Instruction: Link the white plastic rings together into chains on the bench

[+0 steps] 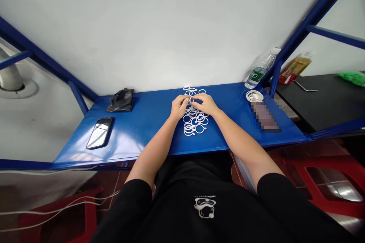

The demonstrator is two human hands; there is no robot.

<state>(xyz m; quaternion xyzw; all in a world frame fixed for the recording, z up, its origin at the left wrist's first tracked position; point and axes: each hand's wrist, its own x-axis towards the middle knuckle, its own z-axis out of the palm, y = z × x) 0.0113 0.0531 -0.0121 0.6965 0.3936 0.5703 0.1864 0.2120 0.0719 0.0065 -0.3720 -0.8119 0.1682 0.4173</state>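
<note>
- Left hand [179,107] and right hand [205,104]: fingertips nearly meeting over the middle of the pile, a bit of white showing between them. You seem to be working one ring with both hands, but too small to tell which fingers clamp it or how firmly.
- White rings [195,122]: loose heap on the blue table [154,121], running from near the wall [159,26] towards your front edge, below and around your fingers. Many overlap; several show a small knob on the rim.
- Snag risk: overlapping rings could hook on each other's knobs, so lifting one may drag neighbours along. Cause: tangled heap right under your hands.
- Slip risk: piece is thin and small; a light or off-centre pinch could let it drop back among identical ones, and you'd lose track of it.
- Bend risk: if it's thin plastic, as it looks, twisting hard could warp or crack it.
- Spill risk: your forearms flank the nearest rings; a careless sweep might push some off the front edge.
- Off to your left, well apart: black bag [121,100], phone [99,133]. Off to your right: water bottle [259,73], coiled white cable [254,96]. Little collision risk unless you reach wide.
</note>
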